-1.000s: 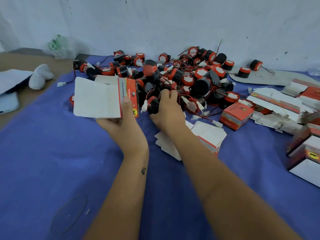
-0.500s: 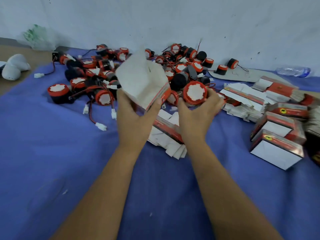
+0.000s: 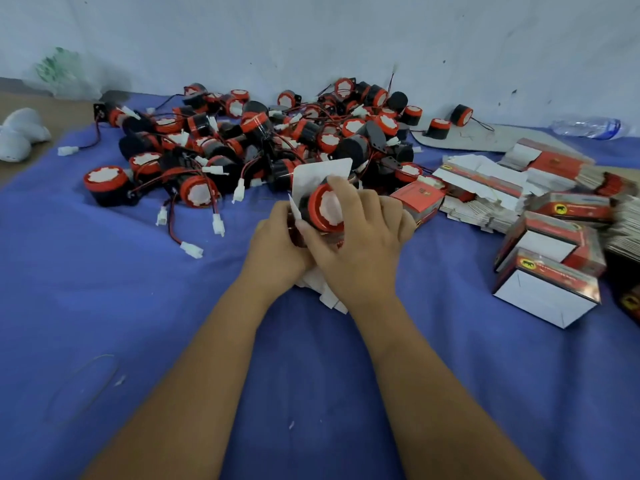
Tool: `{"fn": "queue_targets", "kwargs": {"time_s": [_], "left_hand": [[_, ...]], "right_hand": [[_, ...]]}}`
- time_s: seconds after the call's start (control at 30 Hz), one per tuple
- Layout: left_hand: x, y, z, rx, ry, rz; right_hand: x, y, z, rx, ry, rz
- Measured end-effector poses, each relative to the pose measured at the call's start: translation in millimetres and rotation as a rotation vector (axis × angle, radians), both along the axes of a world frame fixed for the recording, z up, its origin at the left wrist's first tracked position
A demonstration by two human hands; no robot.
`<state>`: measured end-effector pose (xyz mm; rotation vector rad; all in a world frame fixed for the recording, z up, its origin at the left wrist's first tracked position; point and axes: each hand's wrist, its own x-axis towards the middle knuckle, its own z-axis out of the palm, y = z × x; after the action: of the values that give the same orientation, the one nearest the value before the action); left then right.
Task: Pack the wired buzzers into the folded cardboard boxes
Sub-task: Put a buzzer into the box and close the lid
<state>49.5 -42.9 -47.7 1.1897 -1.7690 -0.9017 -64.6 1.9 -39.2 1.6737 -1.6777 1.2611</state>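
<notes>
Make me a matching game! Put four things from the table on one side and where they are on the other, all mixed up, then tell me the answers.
Things:
1. buzzer
2. water bottle
3. pile of buzzers
4. closed boxes

Places:
A. lying far right, by the wall
B. going into the open box, under the right hand, with the left hand on the box
C. stacked on the cloth, right side
D. heaped at the back of the blue cloth

Pairs: 1-B, 2-A, 3-D, 4-C
</notes>
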Motion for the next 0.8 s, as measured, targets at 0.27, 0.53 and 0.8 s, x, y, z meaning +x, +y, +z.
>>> {"fn": "queue_targets", "kwargs": {"time_s": [0.27,0.53,0.8], "left_hand": [[3.5,-5.7,-2.6,0.028,0.057,-0.037],[10.1,-5.7,0.3,0.037,0.077,-0.111],[12.0,-6.7,1.4,0.035,0.09,-0.142]], "right_hand": [[-2.6,1.3,4.0,0.09,0.081,-0.082],[-0.4,0.6,7.1,0.024,0.082,-0.044],[-0.1,-0.6,9.0,-0.008,0.089,-0.007]]}}
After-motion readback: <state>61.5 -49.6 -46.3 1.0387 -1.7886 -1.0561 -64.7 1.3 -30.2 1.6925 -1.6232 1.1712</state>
